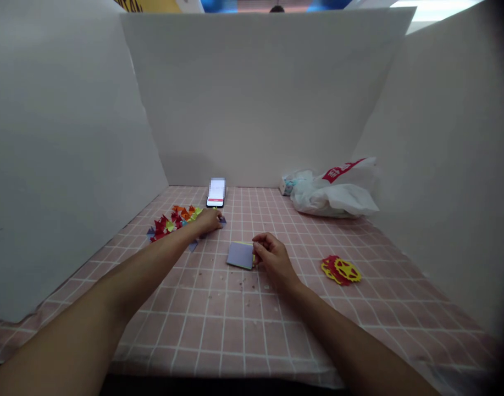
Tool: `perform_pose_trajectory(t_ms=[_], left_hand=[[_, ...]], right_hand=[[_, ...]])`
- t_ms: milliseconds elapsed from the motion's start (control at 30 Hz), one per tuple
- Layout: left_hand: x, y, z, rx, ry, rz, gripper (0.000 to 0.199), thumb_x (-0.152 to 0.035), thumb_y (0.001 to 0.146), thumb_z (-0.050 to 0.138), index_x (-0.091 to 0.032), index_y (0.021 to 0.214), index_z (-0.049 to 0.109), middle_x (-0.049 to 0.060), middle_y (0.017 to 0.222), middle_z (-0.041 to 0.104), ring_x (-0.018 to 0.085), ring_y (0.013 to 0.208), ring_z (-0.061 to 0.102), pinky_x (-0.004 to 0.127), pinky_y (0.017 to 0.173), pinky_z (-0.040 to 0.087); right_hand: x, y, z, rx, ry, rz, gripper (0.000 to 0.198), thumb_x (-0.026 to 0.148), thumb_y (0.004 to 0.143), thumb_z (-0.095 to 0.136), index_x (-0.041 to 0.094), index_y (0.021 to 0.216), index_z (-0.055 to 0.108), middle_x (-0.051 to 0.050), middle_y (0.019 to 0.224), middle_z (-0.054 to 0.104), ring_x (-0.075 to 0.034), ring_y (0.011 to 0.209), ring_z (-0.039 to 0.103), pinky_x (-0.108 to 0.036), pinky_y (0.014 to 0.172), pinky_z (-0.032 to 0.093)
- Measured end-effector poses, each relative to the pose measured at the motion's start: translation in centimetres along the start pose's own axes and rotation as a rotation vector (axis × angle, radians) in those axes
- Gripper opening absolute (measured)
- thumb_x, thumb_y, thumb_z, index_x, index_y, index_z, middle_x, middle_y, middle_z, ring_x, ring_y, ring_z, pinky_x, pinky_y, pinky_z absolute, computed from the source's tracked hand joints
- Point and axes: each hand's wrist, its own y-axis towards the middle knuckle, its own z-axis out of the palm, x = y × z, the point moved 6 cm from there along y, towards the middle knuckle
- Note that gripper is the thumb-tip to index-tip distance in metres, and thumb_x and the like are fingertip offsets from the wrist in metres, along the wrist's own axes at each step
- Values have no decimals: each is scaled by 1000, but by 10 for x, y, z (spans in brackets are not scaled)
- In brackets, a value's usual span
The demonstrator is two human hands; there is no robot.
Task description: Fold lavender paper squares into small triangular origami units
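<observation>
A: Nearest the lens: two bare forearms. Left forearm (123, 286) enters from 8 o'clock, right forearm (344, 330) from 4. Clock centred on the paper stack (240, 255), 12 toward the back panel (255, 99).

B: Stack noted. Appearance?

A: Square sheets, pale purple on top, a yellow edge showing beneath. Lies flat on the bench (219, 335), which wears a pink cloth with white grid lines.

B: Hands?

A: Right hand (271, 254) just beside the stack at 3, fingers curled, thumb and forefinger close together at the stack's edge. Whether they pinch a sheet: cannot tell. Left hand (210, 220) at about 10:30, fingers bent, tips at a small purple folded piece (223, 220). Touching or pinching: cannot tell; the fingers partly hide it.

B: Surroundings of the left hand?

A: A cluster of folded paper pieces (161, 226) at 9:30, in red, orange, yellow and purple, pointed shapes, partly behind the left arm. Phone (216, 192) at 11, propped, screen lit.

B: Right side?

A: Yellow and red cut-out discs (347, 269) at 3, overlapping, one yellow with a star-like centre. White plastic bag (338, 192) with red print at 2. Small specks (241, 284) scattered at 6.
</observation>
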Motion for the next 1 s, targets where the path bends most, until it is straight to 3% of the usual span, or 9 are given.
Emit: perform_pose_trajectory(t_ms=[200,500,833,933,1000], left_hand=[[1,6,-4,35,11,14,33,-32,96,62,-18,126,60,11,127,62,25,107,64,45,89,56],[-6,13,-10,-66,86,65,32,-32,96,61,-19,125,60,11,128,62,25,107,64,44,89,56],[0,23,-9,-95,254,127,33,-32,96,61,-17,126,60,12,128,61,25,107,64,45,90,56],[-1,25,-10,-95,259,148,33,-32,96,61,-18,126,60,12,128,61,25,107,64,45,89,56],[-2,24,-13,-102,242,162,33,-32,96,61,-18,126,60,11,128,61,25,107,64,45,89,56]], right_hand=[[2,0,0,3,-16,3,19,35,78,66,20,88,60,5,66,58,-11,49,54,-25,49,48],[1,-1,1,22,-9,21,18,35,78,67,21,88,61,4,67,58,-11,50,54,-25,49,47],[-2,2,-1,25,-22,11,16,33,79,65,21,88,60,4,67,58,-12,50,54,-25,49,47],[-1,5,-4,26,-130,-24,14,33,82,60,21,89,59,3,69,57,-14,55,55,-28,52,48],[5,7,-6,18,-301,-118,12,32,85,55,21,88,60,2,71,59,-17,63,58,-30,58,49]])
